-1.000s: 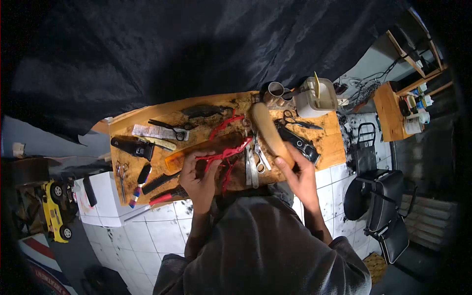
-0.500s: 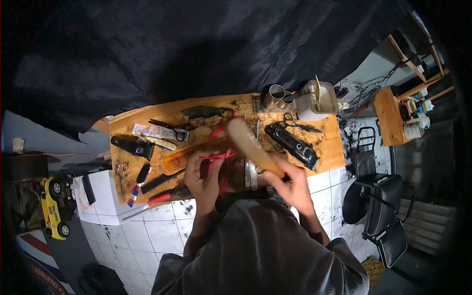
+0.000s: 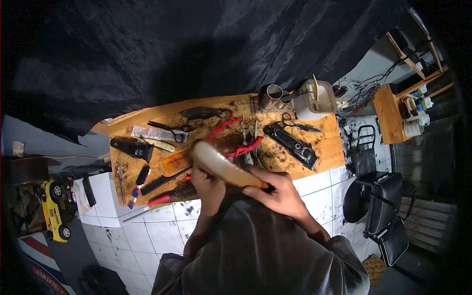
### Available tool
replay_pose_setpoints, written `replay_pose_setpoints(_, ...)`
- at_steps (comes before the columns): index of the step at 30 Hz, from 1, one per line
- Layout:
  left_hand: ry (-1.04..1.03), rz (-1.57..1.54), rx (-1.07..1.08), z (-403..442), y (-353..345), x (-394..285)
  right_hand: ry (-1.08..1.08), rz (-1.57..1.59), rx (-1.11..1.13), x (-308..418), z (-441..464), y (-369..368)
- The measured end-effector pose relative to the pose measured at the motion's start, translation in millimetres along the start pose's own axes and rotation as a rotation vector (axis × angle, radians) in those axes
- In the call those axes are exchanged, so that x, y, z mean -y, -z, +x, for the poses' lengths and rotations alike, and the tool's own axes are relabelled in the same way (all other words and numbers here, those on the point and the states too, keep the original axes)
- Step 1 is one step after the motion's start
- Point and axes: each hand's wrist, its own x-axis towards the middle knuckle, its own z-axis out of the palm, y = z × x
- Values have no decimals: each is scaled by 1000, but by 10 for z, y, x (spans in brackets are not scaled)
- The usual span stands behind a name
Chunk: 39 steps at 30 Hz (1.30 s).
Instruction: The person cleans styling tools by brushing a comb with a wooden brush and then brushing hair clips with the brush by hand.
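My right hand (image 3: 278, 192) grips the handle of a long wooden brush (image 3: 221, 167), which is blurred and slants up to the left. The brush head passes in front of my left hand (image 3: 209, 191), whose fingers are curled and partly hidden. A red clip (image 3: 250, 146) shows just beyond the brush, and I cannot make out whether my left hand still touches it. An orange comb (image 3: 178, 162) and a round brush with a red handle (image 3: 160, 199) lie left of my hands. A black clipper (image 3: 294, 147) lies to the right.
On the wooden table (image 3: 329, 142) lie another clipper (image 3: 132, 148), scissors (image 3: 121, 179) and a white comb (image 3: 155, 133). Metal cups (image 3: 272, 96) and a plastic tub (image 3: 317, 105) stand at the back right. A black chair (image 3: 386, 206) stands on the tiled floor at right.
My right hand has swung the wooden brush left and toward me, over my left hand. The black clipper and the scissors behind it are now uncovered.
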Motion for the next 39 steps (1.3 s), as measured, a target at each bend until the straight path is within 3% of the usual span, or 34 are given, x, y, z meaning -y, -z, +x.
replay_pose_setpoints(3, 35, -38, -35, 27, 41, -140, 6, -81, -218, -111, -10, 104)
replay_pose_setpoints(7, 85, -150, -88, 67, 50, -125, -163, -9, -482, -353, -19, 229)
replay_pose_setpoints(10, 48, -162, -94, 79, 4, -17, -125, 39, -432, -258, -43, 279)
replay_pose_setpoints(13, -6, 250, 5, 41, 76, 68, -48, 19, -237, -51, -69, 229)
replay_pose_setpoints(15, -56, 98, 18, 28, 64, 181, 42, 1, -69, -15, -54, 118)
replay_pose_setpoints(18, -143, -70, -32, -29, -21, 145, -39, -74, 89, 73, -26, 69)
replay_pose_setpoints(19, -150, -90, -56, -58, -12, 134, -7, -67, 19, 6, -28, 73)
replay_pose_setpoints(21, -193, 192, -25, -38, 110, 73, 60, -53, -112, -188, -28, 108)
replay_pose_setpoints(22, -148, 79, -22, -24, 62, -54, -47, -39, -140, -110, -8, 187)
replay_pose_setpoints(23, -146, 101, -15, -26, 68, -65, -32, -97, -292, -247, -6, 173)
replay_pose_setpoints(26, -133, 198, 11, -19, 88, -89, -136, -52, -416, -337, 15, 280)
replay_pose_setpoints(28, -117, 308, 30, 3, 92, -115, -150, -42, -414, -223, 27, 299)
replay_pose_setpoints(30, -155, 200, -16, 34, 7, -78, -89, 0, -407, -220, 15, 245)
replay_pose_setpoints(33, -132, 207, -20, -1, 36, 34, -76, 66, -76, -136, -45, 167)
replay_pose_setpoints(34, -112, 236, -10, -12, 52, 49, 30, 111, -36, -77, -35, 90)
replay_pose_setpoints(35, -83, 27, 2, -19, 3, 68, -13, 102, 4, -75, -44, 24)
replay_pose_setpoints(37, -84, 39, 28, -56, 36, 56, -42, 72, 53, -67, -7, 13)
replay_pose_setpoints(39, -40, -153, -28, -36, 11, -15, 33, 66, -81, -233, 8, 55)
